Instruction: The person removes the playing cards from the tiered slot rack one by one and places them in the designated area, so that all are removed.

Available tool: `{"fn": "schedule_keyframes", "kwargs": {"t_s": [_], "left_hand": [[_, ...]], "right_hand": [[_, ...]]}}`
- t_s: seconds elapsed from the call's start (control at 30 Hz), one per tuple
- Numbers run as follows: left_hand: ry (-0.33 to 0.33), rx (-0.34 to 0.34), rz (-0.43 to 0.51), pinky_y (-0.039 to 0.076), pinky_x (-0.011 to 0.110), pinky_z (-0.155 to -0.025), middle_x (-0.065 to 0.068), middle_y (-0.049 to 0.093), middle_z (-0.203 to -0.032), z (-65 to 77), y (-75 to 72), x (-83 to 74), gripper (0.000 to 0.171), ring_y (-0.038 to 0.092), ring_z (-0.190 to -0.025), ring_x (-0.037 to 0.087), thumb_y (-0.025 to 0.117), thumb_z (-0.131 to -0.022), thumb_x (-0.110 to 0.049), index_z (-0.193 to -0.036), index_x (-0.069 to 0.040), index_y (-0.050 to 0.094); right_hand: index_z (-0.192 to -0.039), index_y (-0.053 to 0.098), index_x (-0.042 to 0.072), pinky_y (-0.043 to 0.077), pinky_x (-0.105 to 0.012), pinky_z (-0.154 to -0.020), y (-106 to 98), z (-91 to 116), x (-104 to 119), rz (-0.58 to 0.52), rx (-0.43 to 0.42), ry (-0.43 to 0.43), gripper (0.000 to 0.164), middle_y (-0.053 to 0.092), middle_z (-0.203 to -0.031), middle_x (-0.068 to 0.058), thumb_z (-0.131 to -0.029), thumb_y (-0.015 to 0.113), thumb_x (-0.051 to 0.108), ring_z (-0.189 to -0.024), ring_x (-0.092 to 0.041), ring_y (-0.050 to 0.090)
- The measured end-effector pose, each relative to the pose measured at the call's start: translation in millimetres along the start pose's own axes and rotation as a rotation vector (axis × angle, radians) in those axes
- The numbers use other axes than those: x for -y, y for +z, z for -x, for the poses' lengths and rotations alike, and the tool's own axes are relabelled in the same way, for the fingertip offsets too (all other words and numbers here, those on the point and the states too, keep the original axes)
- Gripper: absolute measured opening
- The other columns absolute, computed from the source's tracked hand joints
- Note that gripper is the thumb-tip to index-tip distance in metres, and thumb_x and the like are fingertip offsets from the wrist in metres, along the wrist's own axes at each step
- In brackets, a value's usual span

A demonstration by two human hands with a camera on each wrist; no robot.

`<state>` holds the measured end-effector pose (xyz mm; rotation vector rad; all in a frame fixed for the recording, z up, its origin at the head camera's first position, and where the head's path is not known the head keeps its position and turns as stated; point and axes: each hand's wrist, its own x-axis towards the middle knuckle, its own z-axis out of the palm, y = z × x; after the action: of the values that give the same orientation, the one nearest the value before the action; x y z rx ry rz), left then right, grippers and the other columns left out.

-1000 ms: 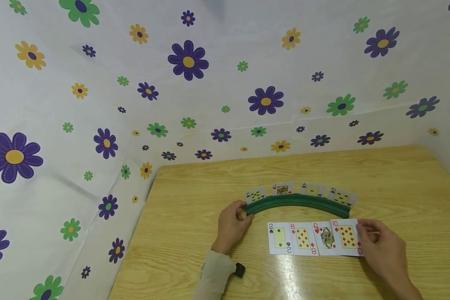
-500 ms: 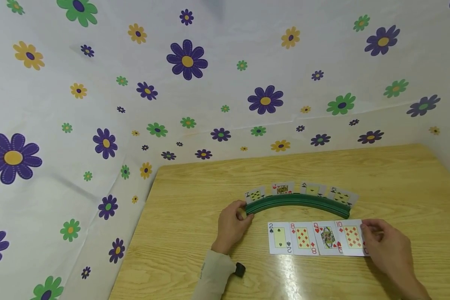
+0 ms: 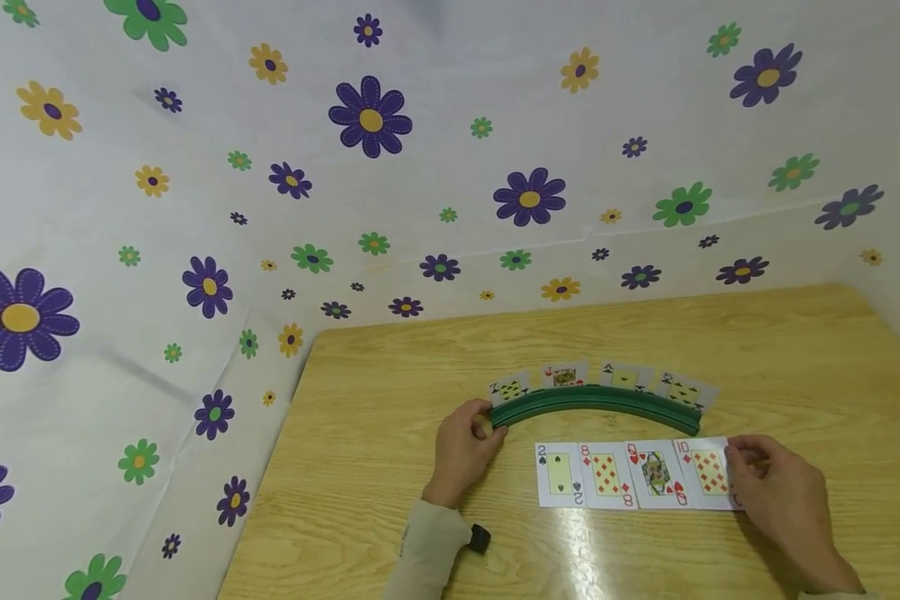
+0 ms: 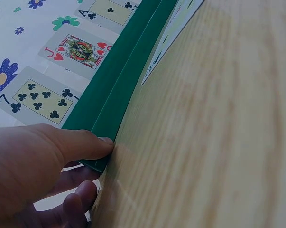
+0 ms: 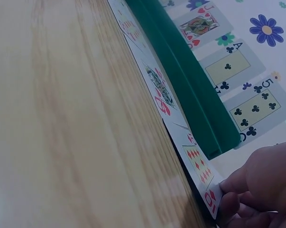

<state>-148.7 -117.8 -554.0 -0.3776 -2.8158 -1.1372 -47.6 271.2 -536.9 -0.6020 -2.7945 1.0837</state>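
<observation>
My left hand [image 3: 463, 452] grips the left end of a green curved card holder [image 3: 596, 397], thumb on its front face in the left wrist view. Upright in its slot stand a seven of clubs [image 4: 41, 102], a jack of hearts [image 4: 78, 51], an ace of clubs [image 5: 230, 66] and a five of clubs [image 5: 256, 109]. Before the holder, a row of face-up cards lies on the table: two of spades [image 3: 559, 475], eight of diamonds [image 3: 606, 477], queen of hearts [image 3: 654, 475] and ten of diamonds [image 3: 708, 473]. My right hand [image 3: 786, 496] pinches the ten's right edge.
The wooden table [image 3: 390, 383] meets a white flower-print sheet [image 3: 435, 167] at its back and sides. A small black object [image 3: 479, 539] sits at the left sleeve [image 3: 431, 546].
My right hand has slid the ten of diamonds to the right, so more of the queen of hearts shows beside it. The left hand and holder have stayed in place.
</observation>
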Motion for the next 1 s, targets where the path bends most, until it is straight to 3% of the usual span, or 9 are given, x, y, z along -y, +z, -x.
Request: {"fn": "schedule_keyframes", "kwargs": {"t_s": [0.53, 0.73, 0.83, 1.0], "left_hand": [[0.000, -0.003, -0.004, 0.044, 0.020, -0.064, 0.002, 0.072, -0.081, -1.8, 0.0, 0.0, 0.032, 0.052, -0.065, -0.002, 0.087, -0.094, -0.017, -0.122, -0.008, 0.076], [-0.001, -0.001, 0.001, 0.044, 0.020, -0.064, 0.004, 0.075, -0.089, -0.8, -1.1, -0.7, 0.033, 0.053, -0.067, -0.002, 0.087, -0.094, -0.017, -0.124, -0.007, 0.076], [-0.003, -0.003, 0.007, 0.044, 0.019, -0.065, 0.005, 0.076, -0.093, 0.1, -1.1, -0.6, 0.033, 0.053, -0.067, -0.002, 0.087, -0.094, -0.016, -0.124, -0.006, 0.076], [-0.004, -0.001, 0.015, 0.044, 0.019, -0.064, 0.006, 0.077, -0.097, 0.5, -0.8, -0.6, 0.033, 0.052, -0.066, -0.003, 0.087, -0.094, -0.016, -0.124, -0.007, 0.076]], "right_hand": [[-0.120, 0.073, -0.005, 0.038, -0.024, -0.059, -4, -1, 2, 0.034, 0.001, -0.013, 0.032, 0.075, -0.097, -0.018, -0.105, 0.063, 0.021, -0.077, -0.019, 0.061], [-0.120, 0.073, -0.004, 0.039, -0.023, -0.058, -5, 1, 6, 0.029, -0.023, -0.024, 0.031, 0.076, -0.100, -0.021, -0.106, 0.063, 0.022, -0.078, -0.019, 0.064], [-0.120, 0.074, -0.003, 0.040, -0.022, -0.058, -5, 1, 9, 0.016, -0.045, -0.048, 0.031, 0.077, -0.105, -0.023, -0.107, 0.063, 0.023, -0.077, -0.014, 0.064], [-0.119, 0.076, 0.000, 0.041, -0.022, -0.055, -5, 1, 15, -0.026, -0.083, -0.054, 0.031, 0.078, -0.111, -0.025, -0.107, 0.064, 0.026, -0.068, 0.006, 0.055]]}}
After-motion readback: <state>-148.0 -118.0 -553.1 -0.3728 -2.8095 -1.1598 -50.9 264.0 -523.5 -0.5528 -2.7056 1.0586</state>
